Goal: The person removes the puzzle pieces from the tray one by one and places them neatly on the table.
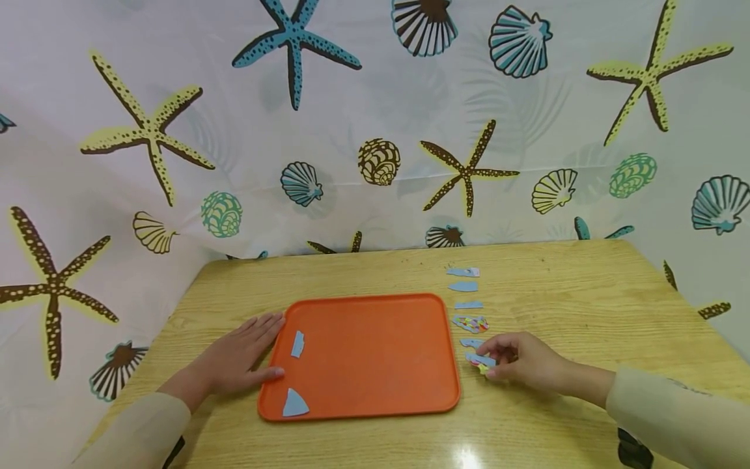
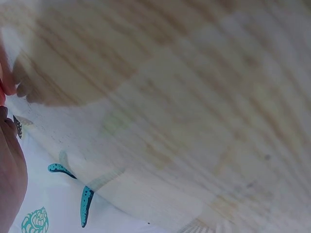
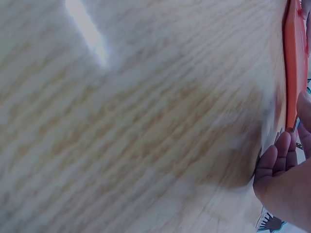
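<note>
On the table lies an orange-red tray (image 1: pixel 375 352) holding two flat light-blue cut pieces: a small strip (image 1: pixel 298 344) near its left side and a wedge with a curved edge (image 1: pixel 295 403) in the near left corner. My left hand (image 1: pixel 243 355) rests flat, fingers and thumb reaching the tray's left rim. Just right of the tray, my right hand (image 1: pixel 527 361) pinches a flat blue piece with pink and yellow markings (image 1: pixel 482 361) between thumb and fingers. In the right wrist view the right hand (image 3: pixel 284 167) shows at the edge, the piece mostly hidden.
A column of similar flat pieces runs up the table beyond my right hand: a blue one (image 1: pixel 471 342), a multicoloured one (image 1: pixel 471 324), a thin strip (image 1: pixel 469 305) and more behind. A curtain (image 1: pixel 340 221) printed with starfish and shells hangs behind the wooden table (image 1: pixel 562 293).
</note>
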`<move>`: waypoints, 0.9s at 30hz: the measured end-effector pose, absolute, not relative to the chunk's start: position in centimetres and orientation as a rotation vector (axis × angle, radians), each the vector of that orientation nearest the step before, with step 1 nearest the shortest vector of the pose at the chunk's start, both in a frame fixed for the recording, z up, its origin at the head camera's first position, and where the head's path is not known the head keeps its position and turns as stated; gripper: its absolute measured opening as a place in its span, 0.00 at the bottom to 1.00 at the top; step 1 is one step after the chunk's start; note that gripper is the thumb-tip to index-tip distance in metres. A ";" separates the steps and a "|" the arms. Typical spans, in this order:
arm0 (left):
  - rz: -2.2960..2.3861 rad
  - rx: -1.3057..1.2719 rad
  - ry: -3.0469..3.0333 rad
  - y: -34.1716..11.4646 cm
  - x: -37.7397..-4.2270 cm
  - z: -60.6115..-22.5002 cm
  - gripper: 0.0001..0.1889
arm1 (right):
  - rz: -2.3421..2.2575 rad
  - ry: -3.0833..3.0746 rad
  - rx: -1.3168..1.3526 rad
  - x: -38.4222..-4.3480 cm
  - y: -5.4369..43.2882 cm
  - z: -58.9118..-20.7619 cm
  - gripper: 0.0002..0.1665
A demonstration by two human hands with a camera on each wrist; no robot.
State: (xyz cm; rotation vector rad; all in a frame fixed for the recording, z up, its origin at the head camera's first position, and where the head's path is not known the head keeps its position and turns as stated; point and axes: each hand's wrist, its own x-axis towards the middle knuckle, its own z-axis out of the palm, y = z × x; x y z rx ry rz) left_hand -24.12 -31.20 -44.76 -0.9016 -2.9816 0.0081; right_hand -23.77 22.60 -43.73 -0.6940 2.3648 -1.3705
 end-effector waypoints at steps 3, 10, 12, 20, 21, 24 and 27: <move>0.013 -0.901 -2.983 -31.2 -24.1 -44.8 0.49 | -1.362 2.353 -0.698 -23.7 22.7 -43.9 0.18; 0.014 -0.872 -3.043 -31.1 -24.2 -44.7 0.50 | -1.369 2.342 -0.705 -23.7 22.6 -44.3 0.19; 0.014 -0.875 -3.040 -31.1 -24.2 -44.7 0.50 | -1.357 2.360 -0.710 -23.7 22.6 -44.5 0.19; 0.006 -0.880 -3.032 -31.1 -24.3 -44.6 0.50 | -1.312 2.387 -0.741 -23.4 22.3 -44.1 0.18; 0.006 -0.881 -3.027 -31.1 -24.2 -44.6 0.50 | -1.307 2.388 -0.742 -23.4 22.3 -44.0 0.18; 0.002 -0.892 -3.008 -31.1 -24.2 -44.7 0.49 | -1.294 2.393 -0.738 -23.4 22.3 -44.0 0.18; -0.001 -0.898 -2.993 -31.1 -24.2 -44.7 0.49 | -1.280 2.404 -0.741 -23.5 22.3 -44.1 0.17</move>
